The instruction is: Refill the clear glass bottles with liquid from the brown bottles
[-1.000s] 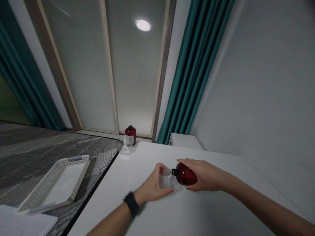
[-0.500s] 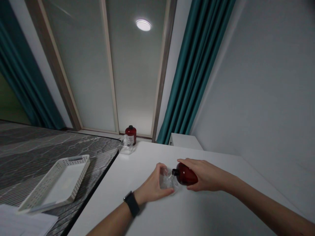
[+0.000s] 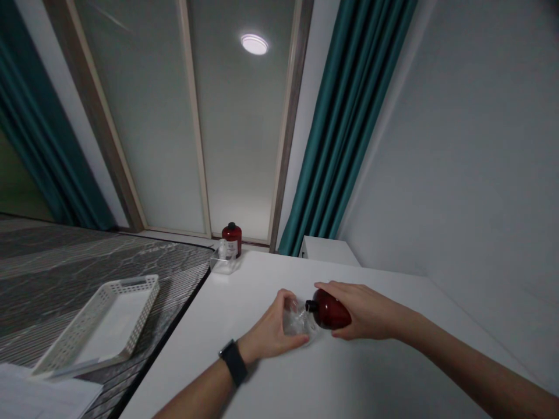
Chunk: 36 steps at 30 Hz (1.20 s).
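My right hand (image 3: pixel 367 311) is wrapped round a dark red bottle (image 3: pixel 329 310) tipped on its side, its black neck pointing left. My left hand (image 3: pixel 271 331), with a black watch on the wrist, curls round a small clear container (image 3: pixel 299 320) standing on the white table (image 3: pixel 349 378). The bottle's neck sits right at the clear container's top. Whether liquid flows I cannot make out.
A second red bottle (image 3: pixel 232 238) and a clear tray (image 3: pixel 223 265) holding a small clear bottle stand at the table's far left corner. A white perforated basket (image 3: pixel 102 326) lies on the grey striped surface to the left. Teal curtains hang behind.
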### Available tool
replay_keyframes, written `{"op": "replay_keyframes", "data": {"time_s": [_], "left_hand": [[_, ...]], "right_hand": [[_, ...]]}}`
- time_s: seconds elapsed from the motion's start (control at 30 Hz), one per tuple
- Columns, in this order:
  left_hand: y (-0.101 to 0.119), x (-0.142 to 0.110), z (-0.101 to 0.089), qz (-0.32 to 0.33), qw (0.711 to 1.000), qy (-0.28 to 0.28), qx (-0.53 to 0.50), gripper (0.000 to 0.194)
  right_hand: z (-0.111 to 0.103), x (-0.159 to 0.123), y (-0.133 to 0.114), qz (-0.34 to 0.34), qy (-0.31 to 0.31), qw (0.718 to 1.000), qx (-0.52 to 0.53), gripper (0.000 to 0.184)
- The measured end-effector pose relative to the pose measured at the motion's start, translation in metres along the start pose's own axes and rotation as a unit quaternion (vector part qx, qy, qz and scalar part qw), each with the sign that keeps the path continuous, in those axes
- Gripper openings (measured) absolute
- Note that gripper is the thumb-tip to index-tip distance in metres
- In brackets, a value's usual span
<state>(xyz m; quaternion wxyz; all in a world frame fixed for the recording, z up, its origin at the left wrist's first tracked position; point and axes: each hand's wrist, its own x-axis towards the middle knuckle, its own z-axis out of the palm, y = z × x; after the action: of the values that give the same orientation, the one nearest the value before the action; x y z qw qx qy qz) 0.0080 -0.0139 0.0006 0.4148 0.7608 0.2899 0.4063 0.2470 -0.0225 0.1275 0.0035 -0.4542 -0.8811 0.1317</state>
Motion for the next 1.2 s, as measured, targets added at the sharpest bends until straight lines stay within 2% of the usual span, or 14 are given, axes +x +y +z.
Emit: {"op": "replay_keyframes", "data": {"time_s": [1.2], "left_hand": [[0.0015,-0.0014,-0.0002,-0.009,1.0,0.0,0.009,0.058]], "right_hand": [[0.0004,0.0019,0.0025,-0.009,-0.002,1.0,-0.013,0.083]]}}
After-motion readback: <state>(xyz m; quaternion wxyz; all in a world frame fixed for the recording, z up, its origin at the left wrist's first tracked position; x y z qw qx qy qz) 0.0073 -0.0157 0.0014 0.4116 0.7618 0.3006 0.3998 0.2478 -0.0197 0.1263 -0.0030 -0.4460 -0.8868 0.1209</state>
